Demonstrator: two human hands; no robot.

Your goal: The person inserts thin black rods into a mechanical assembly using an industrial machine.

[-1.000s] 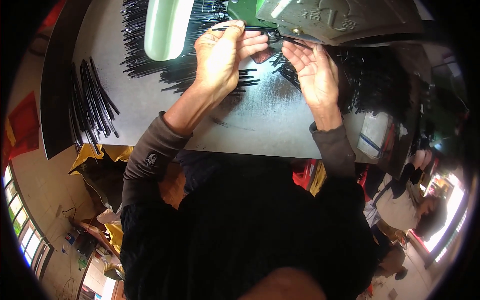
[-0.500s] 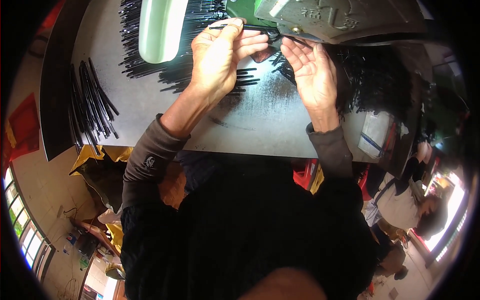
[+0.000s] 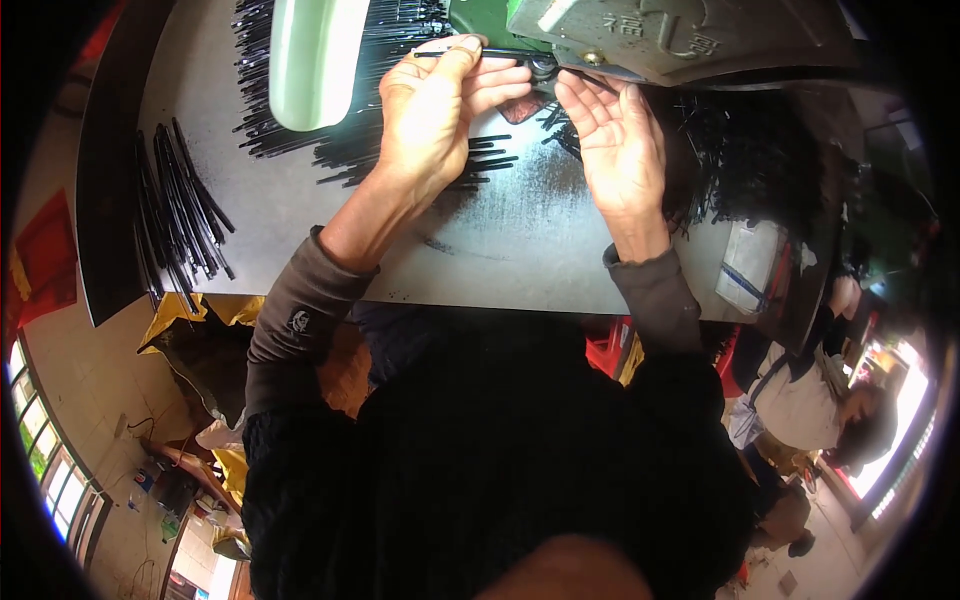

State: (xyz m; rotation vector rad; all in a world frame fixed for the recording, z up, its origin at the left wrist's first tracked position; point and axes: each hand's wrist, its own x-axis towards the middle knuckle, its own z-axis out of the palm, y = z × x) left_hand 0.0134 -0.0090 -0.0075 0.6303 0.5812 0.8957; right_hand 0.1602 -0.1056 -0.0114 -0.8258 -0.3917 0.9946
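Observation:
My left hand pinches a thin black rod between thumb and forefinger, the other fingers loosely stretched below it. The rod points right, to a small round dark part under a green machine with a grey metal cover. Just right of that part, my right hand is palm up at the cover's lower edge. Its thumb and forefinger close on something dark and thin, mostly hidden; whether it is the same rod cannot be told. Many black rods lie behind my left hand.
A pale green trough lies over the rods. A separate bunch of rods is at the left of the metal table. A dark heap of thin pieces and a white box are at the right. Another person is beyond.
The view has shifted slightly. Both hands keep almost the same place and grip by the machine, and the rod has hardly moved.

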